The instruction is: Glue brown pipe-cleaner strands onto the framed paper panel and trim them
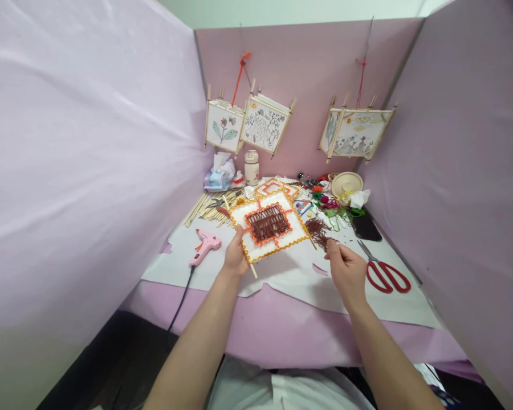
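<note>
My left hand [237, 256] grips the left edge of a square panel [256, 251], tilted above the table. Wavy yellow yarn trims its border, and thin sticks jut from its corners. At its centre, dark brown yarn [268, 223] zigzags across an orange-edged square. Right of the panel, my right hand [346, 267] is closed in a pinch on brown yarn [331, 244]. A loose tangle of the same brown yarn [317, 229] lies on the table just beyond those fingers. The panel partly covers a similar orange-trimmed piece [270, 185] behind it.
Red-handled scissors [387, 274] lie right of my right hand, near a black phone [366, 226]. A pink glue gun [205, 247] with a cord is at left. Farther back are wooden sticks [196, 209], a bottle [252, 169], coloured yarn [331, 203] and hanging picture lanterns [265, 124].
</note>
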Action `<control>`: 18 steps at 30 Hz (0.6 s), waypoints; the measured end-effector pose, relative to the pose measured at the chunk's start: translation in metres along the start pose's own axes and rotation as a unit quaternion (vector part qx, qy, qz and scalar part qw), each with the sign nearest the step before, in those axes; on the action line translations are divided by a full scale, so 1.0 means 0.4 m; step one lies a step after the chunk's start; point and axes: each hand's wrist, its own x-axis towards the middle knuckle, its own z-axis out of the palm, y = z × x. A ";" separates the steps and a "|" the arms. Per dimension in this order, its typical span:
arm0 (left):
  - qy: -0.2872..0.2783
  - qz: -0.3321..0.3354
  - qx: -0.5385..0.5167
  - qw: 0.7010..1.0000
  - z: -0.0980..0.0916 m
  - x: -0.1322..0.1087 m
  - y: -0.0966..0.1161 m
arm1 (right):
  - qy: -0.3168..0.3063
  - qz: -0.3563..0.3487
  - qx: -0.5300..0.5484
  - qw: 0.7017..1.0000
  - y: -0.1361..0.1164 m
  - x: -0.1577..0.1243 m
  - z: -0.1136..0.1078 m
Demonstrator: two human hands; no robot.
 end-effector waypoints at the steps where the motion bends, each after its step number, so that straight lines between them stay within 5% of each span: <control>1: -0.001 0.001 0.000 1.000 0.000 0.000 0.000 | -0.008 0.033 0.026 0.999 0.010 0.001 -0.002; 4: -0.008 -0.001 0.000 1.000 0.001 -0.001 -0.001 | -0.097 0.124 0.172 0.972 0.027 0.008 0.016; 7: -0.012 -0.002 0.006 1.000 0.003 -0.001 -0.009 | -0.208 0.224 0.345 0.888 0.021 0.016 0.055; 10: -0.029 -0.010 0.021 0.999 -0.002 -0.004 -0.020 | -0.223 0.257 0.448 0.826 -0.003 0.027 0.084; 14: -0.113 -0.018 0.036 0.993 -0.026 -0.015 -0.013 | -0.203 0.274 0.469 0.815 -0.025 0.073 0.061; 18: -0.187 -0.027 0.018 0.982 -0.046 -0.025 0.012 | -0.278 0.280 0.429 0.813 -0.018 0.146 -0.019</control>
